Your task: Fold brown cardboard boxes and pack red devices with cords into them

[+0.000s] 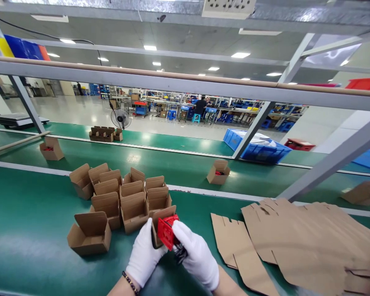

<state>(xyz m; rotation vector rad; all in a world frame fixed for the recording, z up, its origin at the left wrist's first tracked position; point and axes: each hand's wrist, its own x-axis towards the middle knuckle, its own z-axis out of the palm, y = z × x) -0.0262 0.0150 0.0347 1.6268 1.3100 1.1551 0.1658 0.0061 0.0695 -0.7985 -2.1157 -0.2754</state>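
Observation:
Both my hands wear white gloves. My left hand point(146, 254) and my right hand point(196, 258) together grip a red plastic part point(166, 231) with a black cord hanging from it. The part is held at the mouth of a small open cardboard box point(162, 218) on the green table point(33, 230). Several more open brown boxes point(123, 197) stand in a cluster just behind it, and one open box point(90, 233) sits apart to the left.
Flat unfolded cardboard blanks point(299, 242) lie stacked at the right. A green conveyor belt point(172, 166) beyond carries single boxes point(218, 172) with red parts inside. Grey frame bars point(185, 84) cross overhead. Blue crates point(257, 146) sit further back, and people work at distant benches.

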